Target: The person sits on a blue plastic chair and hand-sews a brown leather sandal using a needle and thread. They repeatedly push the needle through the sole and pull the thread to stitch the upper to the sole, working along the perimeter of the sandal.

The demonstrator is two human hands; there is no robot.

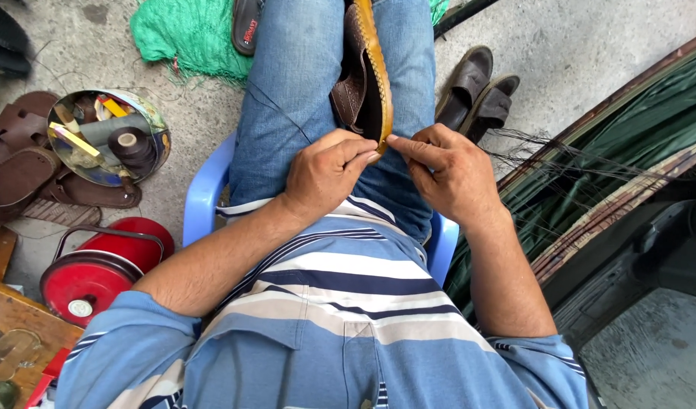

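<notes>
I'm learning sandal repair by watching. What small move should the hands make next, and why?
Probably pull the pinch at the heel end taut. Both hands, left hand and right hand, meet fingertip to fingertip at the stitched sole edge of the brown sandal lying between the knees.

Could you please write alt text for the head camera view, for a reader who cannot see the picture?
Seen from above, a seated person's left hand and right hand pinch the near end of a brown leather sandal with a tan sole edge, held on edge between the denim-clad knees. A round tin of thread spools and tools and a red canister lie on the concrete floor.
</notes>
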